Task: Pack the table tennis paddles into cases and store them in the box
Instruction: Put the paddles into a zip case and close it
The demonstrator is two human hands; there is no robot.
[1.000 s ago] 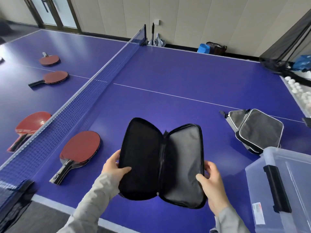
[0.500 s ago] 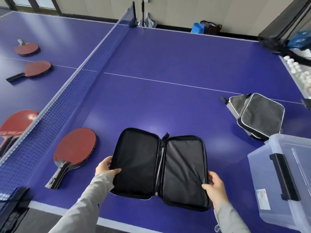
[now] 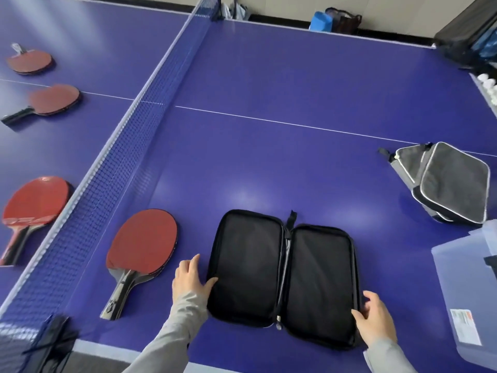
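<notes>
A black paddle case (image 3: 247,265) lies unzipped and spread flat on the blue table (image 3: 269,162), empty inside. My left hand (image 3: 189,278) rests at its left edge, thumb touching the rim, fingers relaxed. At the case's lower right edge my right hand (image 3: 375,319) touches it with loose fingers. A red paddle (image 3: 142,240) lies just left of my left hand, handle toward me. Beyond the net lie three more red paddles (image 3: 35,203), (image 3: 53,99), (image 3: 29,61). The clear plastic box (image 3: 462,286) stands at the right edge, partly cut off.
The net (image 3: 107,179) runs diagonally between the near paddle and the far ones. Two grey zipped cases (image 3: 454,184) are stacked behind the box. White balls (image 3: 489,84) sit in a tray at the far right. Bags (image 3: 333,18) stand by the wall.
The open case came down from in front of me onto the table and now lies flat. Both hands have loosened from gripping its sides to resting at its edges.
</notes>
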